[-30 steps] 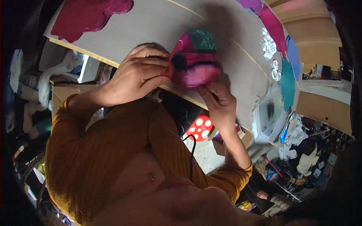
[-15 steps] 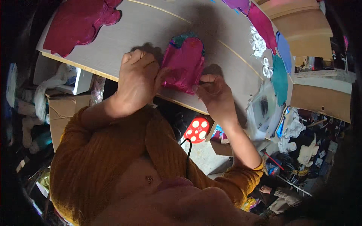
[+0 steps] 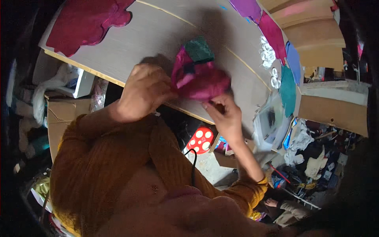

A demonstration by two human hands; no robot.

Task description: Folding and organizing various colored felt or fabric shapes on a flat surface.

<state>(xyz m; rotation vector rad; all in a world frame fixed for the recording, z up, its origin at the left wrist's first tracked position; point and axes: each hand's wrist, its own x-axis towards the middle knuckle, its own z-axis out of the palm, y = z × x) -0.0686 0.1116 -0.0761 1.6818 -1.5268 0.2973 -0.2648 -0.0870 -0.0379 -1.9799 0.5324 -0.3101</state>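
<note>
A shiny magenta fabric piece (image 3: 201,85), shaped like a small pouch, is bunched and lifted at the near edge of the table. From beneath its far end a dark green fabric piece (image 3: 199,49) lies spread on the tabletop. My left hand (image 3: 145,93) is curled at the magenta fabric's left side, its fingertips closed against the edge. The fingers of my right hand (image 3: 226,116) pinch the near right edge of the same fabric. A dark patch shows in a fold of the magenta, too blurred to make out.
On the table (image 3: 158,29) a stack of dark red cut fabric (image 3: 90,23) lies far left. White rings (image 3: 267,53), a green fabric piece (image 3: 288,91) and a clear plastic bag (image 3: 268,122) line the right side. A red dotted round object (image 3: 200,140) is below the table edge.
The magenta fabric has gone from lying flat to folded and bunched, with its right part raised. More of the green piece shows at the far end. Both hands stay at the fabric.
</note>
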